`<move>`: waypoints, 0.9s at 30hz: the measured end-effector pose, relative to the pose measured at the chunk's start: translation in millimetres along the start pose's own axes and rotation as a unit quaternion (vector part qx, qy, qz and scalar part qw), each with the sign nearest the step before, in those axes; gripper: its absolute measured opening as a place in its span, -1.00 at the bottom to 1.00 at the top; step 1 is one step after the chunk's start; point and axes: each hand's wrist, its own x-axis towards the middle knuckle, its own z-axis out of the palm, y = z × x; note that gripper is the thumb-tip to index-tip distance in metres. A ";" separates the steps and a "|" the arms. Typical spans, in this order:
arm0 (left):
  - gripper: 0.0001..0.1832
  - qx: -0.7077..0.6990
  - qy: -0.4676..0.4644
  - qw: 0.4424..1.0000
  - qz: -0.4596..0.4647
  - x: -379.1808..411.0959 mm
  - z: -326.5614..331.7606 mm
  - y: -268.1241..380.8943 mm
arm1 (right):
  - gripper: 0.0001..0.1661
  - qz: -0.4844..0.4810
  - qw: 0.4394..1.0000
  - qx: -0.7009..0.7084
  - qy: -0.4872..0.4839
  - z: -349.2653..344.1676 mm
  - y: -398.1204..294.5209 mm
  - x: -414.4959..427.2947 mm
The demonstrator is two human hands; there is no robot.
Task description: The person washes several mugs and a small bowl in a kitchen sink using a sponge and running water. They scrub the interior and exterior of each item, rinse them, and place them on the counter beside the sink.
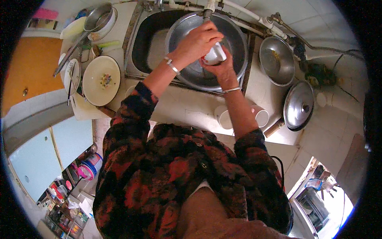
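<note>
A white cup with red marks [214, 56] is held over a large metal basin [191, 77], which sits across the right part of a sink [143, 38]. My right hand [222, 67] grips the cup from below and from the right. My left hand [198, 41] lies over the cup's upper end, its fingers bent at the rim; whether they reach inside is hidden. Just beyond my left hand, the end of a tap [207, 15] points down into the basin. Each wrist wears a metal bangle.
Right of the sink stand a metal bowl with yellow scraps [276, 61], a lidded pan [298, 104] and two cups [224, 117] near the counter's front edge. Left are an enamel basin holding scraps [100, 80], stacked dishes and a metal ladle or pan [98, 18].
</note>
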 end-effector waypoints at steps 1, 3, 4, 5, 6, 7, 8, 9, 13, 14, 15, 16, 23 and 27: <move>-0.88 0.006 -0.006 1.000 0.015 11.0 5.2 -2.2 | -0.44 0.035 0.996 0.045 -0.073 -23.0 6.4 20.7; -0.88 0.026 -0.021 0.999 0.037 29.5 16.0 -13.5 | -0.39 -0.090 0.982 -0.027 -0.164 -24.7 37.1 19.2; -0.87 0.021 -0.012 0.998 0.053 37.0 17.0 -18.3 | -0.37 -0.111 0.977 -0.017 -0.183 -24.3 50.8 20.5; -0.88 0.016 -0.024 0.998 0.054 40.2 17.2 -22.0 | -0.34 -0.047 0.985 0.081 -0.145 -21.7 58.1 24.0; -0.88 0.009 -0.037 0.998 0.057 44.6 14.2 -21.5 | -0.32 0.018 0.978 0.178 -0.105 -16.5 62.7 25.5; -0.88 0.003 -0.050 0.997 0.059 46.9 10.6 -20.7 | -0.34 0.029 0.971 0.200 -0.131 -14.3 66.0 23.6; -0.86 -0.005 -0.075 0.997 0.022 45.4 6.4 -19.0 | -0.35 0.041 0.962 0.221 -0.156 -13.6 69.3 19.7; -0.85 -0.006 -0.093 0.995 0.023 44.3 4.2 -18.2 | -0.37 0.049 0.953 0.240 -0.180 -13.1 69.5 16.0; -0.77 -0.010 -0.151 0.988 0.003 33.8 -13.9 -4.2 | -0.26 -0.034 0.956 0.253 -0.147 -17.7 68.8 49.2; -0.78 -0.009 -0.154 0.988 0.002 29.5 -13.2 -3.3 | -0.28 -0.048 0.959 0.236 -0.149 -25.0 65.4 51.5; -0.78 -0.001 -0.152 0.988 0.001 27.5 -17.7 -3.0 | -0.28 -0.043 0.957 0.232 -0.168 -21.6 64.9 47.5; -0.79 -0.016 -0.173 0.984 -0.045 23.4 -25.9 -0.8 | -0.28 -0.038 0.955 0.228 -0.187 -20.4 65.9 41.1; -0.85 -0.093 -0.158 0.982 -0.053 11.0 -25.9 -8.7 | -0.37 -0.027 0.956 0.205 -0.209 -23.5 60.5 40.5; -0.88 -0.174 -0.149 0.969 -0.092 2.1 -33.5 -11.8 | -0.34 -0.024 0.977 0.186 -0.097 -28.9 51.0 52.0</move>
